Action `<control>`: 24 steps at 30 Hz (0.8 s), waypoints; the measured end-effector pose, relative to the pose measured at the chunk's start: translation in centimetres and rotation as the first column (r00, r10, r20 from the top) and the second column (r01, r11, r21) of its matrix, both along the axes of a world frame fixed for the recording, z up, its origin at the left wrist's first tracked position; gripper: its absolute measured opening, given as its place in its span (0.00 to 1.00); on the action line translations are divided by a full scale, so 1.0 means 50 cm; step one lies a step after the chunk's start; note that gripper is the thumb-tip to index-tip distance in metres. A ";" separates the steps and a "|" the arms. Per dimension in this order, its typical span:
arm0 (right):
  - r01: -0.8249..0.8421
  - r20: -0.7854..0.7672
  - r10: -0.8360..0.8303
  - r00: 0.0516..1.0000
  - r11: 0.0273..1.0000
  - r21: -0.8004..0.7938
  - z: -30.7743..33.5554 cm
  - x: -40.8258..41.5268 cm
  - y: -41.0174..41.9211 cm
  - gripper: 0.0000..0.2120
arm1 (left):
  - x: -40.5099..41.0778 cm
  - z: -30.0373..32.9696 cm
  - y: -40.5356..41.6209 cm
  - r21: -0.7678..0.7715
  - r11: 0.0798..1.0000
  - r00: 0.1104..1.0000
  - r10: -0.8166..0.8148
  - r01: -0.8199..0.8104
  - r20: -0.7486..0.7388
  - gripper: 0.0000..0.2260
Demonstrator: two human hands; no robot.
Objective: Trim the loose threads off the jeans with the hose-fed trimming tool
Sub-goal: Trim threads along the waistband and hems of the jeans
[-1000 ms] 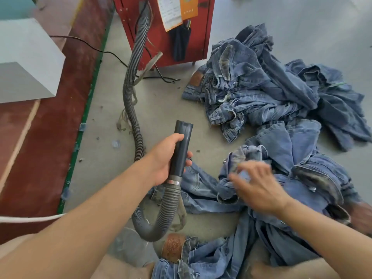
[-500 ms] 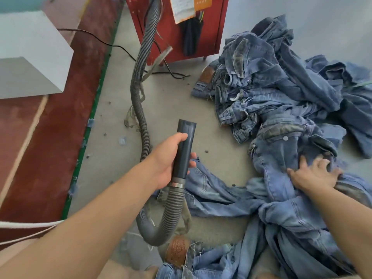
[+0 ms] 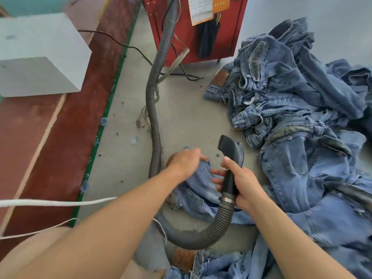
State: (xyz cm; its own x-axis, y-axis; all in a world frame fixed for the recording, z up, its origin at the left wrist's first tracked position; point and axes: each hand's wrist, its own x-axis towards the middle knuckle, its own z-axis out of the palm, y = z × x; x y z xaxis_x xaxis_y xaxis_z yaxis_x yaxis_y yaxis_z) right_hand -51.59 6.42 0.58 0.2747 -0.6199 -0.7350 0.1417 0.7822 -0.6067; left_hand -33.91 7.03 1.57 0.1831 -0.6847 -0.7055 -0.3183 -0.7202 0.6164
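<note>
Two notices (image 3: 208, 8) unreadable | right hand (image 3: 244, 183) grips trimming tool (image 3: 230, 158)

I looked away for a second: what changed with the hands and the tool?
The trimming tool passed from the left hand to the right hand, which now grips it. The left hand moved onto the jeans. The pile of jeans stayed.

Faded denim jeans (image 3: 203, 184), matt black plastic trimming tool (image 3: 231, 158), ribbed hose (image 3: 154, 109)
</note>
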 end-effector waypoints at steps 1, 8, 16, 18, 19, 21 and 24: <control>0.028 -0.017 -0.027 0.999 0.999 0.019 -0.003 -0.012 0.002 0.15 | 0.043 -0.032 -0.008 0.025 0.999 0.988 0.038 -0.042 0.147 0.23; -0.020 -0.118 0.010 0.993 0.997 -0.078 -0.006 -0.084 0.046 0.16 | 0.110 -0.264 0.006 0.127 0.974 0.957 0.153 -0.189 0.248 0.27; -0.224 -0.385 0.121 0.915 0.945 -0.237 -0.008 -0.092 0.070 0.14 | 0.108 -0.250 -0.014 0.177 0.974 0.967 -0.174 0.141 0.185 0.24; -0.243 -0.433 0.126 0.893 0.943 -0.228 0.011 -0.104 0.070 0.15 | 0.096 -0.201 -0.031 0.099 0.993 0.996 0.065 -0.059 -0.059 0.23; -0.237 -0.441 0.117 0.890 0.944 -0.229 0.026 -0.110 0.067 0.16 | 0.086 -0.168 -0.039 0.110 0.978 0.952 0.201 -0.180 -0.232 0.24; -0.260 -0.458 0.114 0.882 0.927 -0.269 0.066 -0.125 0.061 0.16 | 0.071 -0.100 -0.050 0.122 0.915 0.762 0.388 -0.384 -0.519 0.20; -0.355 -0.506 0.129 0.853 0.854 -0.381 0.139 -0.152 0.056 0.14 | 0.060 0.016 -0.050 0.116 0.855 0.585 0.438 -0.505 -0.683 0.18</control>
State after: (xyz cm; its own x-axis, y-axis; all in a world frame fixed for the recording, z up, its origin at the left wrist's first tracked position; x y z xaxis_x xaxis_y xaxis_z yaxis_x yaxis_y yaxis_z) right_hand -59.19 9.22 7.54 0.1731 -0.8647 -0.4716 -0.3894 0.3797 -0.8391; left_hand -30.92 4.51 2.39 0.0053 -0.7010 -0.7131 0.5688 -0.5844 0.5787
